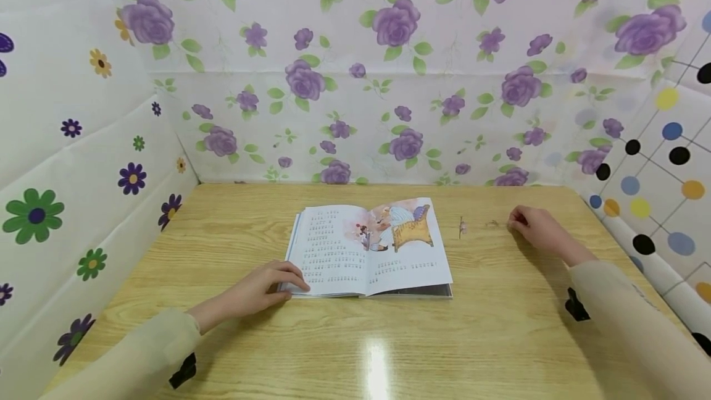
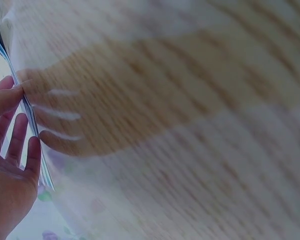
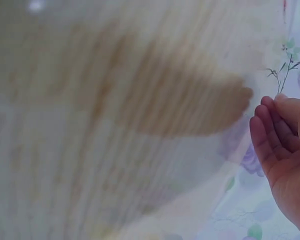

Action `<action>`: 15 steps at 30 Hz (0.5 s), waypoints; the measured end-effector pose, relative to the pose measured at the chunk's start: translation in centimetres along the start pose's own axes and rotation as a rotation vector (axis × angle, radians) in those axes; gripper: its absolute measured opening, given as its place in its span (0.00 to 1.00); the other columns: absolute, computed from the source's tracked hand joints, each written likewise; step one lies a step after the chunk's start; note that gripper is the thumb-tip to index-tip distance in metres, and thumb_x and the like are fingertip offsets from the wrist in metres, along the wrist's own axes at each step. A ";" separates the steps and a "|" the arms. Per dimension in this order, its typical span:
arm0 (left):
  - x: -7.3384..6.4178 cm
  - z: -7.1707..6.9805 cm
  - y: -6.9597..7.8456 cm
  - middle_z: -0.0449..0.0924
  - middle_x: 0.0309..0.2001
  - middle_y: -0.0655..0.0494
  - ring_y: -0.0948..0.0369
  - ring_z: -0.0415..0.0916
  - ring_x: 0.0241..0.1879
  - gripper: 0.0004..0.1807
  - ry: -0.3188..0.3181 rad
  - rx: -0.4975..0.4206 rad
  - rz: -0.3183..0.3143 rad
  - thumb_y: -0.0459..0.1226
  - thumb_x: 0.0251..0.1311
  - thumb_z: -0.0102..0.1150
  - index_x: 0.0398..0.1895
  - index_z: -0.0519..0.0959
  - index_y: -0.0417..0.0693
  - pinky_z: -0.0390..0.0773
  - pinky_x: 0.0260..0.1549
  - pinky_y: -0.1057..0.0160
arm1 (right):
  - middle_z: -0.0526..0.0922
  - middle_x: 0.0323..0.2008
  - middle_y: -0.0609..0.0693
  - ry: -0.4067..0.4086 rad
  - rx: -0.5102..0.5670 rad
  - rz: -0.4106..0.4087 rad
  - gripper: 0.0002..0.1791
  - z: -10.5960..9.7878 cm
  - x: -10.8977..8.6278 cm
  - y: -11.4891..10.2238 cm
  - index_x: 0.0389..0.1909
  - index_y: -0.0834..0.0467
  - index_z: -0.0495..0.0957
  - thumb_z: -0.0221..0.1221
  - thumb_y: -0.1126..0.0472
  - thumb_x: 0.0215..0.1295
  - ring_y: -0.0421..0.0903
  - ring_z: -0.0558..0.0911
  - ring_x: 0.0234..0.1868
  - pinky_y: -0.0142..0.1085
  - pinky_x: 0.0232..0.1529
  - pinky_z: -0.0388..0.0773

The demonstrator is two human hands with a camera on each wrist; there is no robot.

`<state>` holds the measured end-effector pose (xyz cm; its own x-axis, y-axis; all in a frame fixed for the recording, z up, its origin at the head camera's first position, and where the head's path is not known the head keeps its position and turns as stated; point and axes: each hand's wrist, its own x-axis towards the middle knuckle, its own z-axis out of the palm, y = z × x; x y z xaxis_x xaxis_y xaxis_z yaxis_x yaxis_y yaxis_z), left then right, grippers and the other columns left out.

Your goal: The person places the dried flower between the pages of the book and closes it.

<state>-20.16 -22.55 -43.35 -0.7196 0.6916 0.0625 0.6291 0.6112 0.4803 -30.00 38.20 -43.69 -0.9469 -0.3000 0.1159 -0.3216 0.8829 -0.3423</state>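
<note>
In the head view an open picture book (image 1: 333,245) lies at mid-table, text on its left page and an illustration on its right page. My left hand (image 1: 269,286) rests on the book's lower left corner, its fingers extended over the page edge; the left wrist view shows its fingertips (image 2: 32,145) touching that edge. Right of the book, my right hand (image 1: 539,233) is low over the table, pinching a thin dried sprig (image 3: 285,70) between thumb and fingertips. Another small sprig with a pinkish flower (image 1: 463,227) lies between the book and that hand.
The wooden table (image 1: 311,338) is glossy and reflects the hands. A curtain with purple roses (image 1: 397,23) hangs behind it. Flowered cloth (image 1: 33,215) borders the left side, dotted cloth (image 1: 666,153) the right. Black pieces (image 1: 577,306) sit beneath the sleeves.
</note>
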 end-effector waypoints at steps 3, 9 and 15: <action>0.0 0.0 -0.1 0.79 0.53 0.60 0.56 0.76 0.55 0.18 0.003 0.002 0.002 0.29 0.62 0.62 0.51 0.84 0.61 0.78 0.53 0.55 | 0.81 0.31 0.54 0.019 0.025 -0.004 0.05 -0.4 0.1 -0.4 0.39 0.63 0.77 0.55 0.65 0.72 0.41 0.72 0.28 0.32 0.29 0.69; 0.0 0.1 -0.1 0.79 0.53 0.60 0.56 0.76 0.55 0.18 0.008 0.014 0.006 0.30 0.62 0.62 0.51 0.84 0.60 0.78 0.53 0.55 | 0.83 0.33 0.57 0.048 0.089 0.021 0.04 -1.2 0.6 -1.0 0.39 0.64 0.79 0.59 0.65 0.69 0.45 0.78 0.30 0.31 0.29 0.74; 0.0 0.1 -0.1 0.79 0.53 0.60 0.56 0.76 0.55 0.18 0.010 0.011 0.004 0.30 0.62 0.63 0.51 0.84 0.60 0.78 0.53 0.55 | 0.84 0.37 0.61 0.049 0.149 0.049 0.08 -2.4 1.1 -1.9 0.43 0.66 0.80 0.58 0.65 0.70 0.55 0.82 0.35 0.31 0.29 0.76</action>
<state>-20.16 -22.60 -43.43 -0.7198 0.6902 0.0738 0.6354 0.6123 0.4706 -30.43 37.03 -40.68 -0.9615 -0.2365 0.1399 -0.2748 0.8314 -0.4829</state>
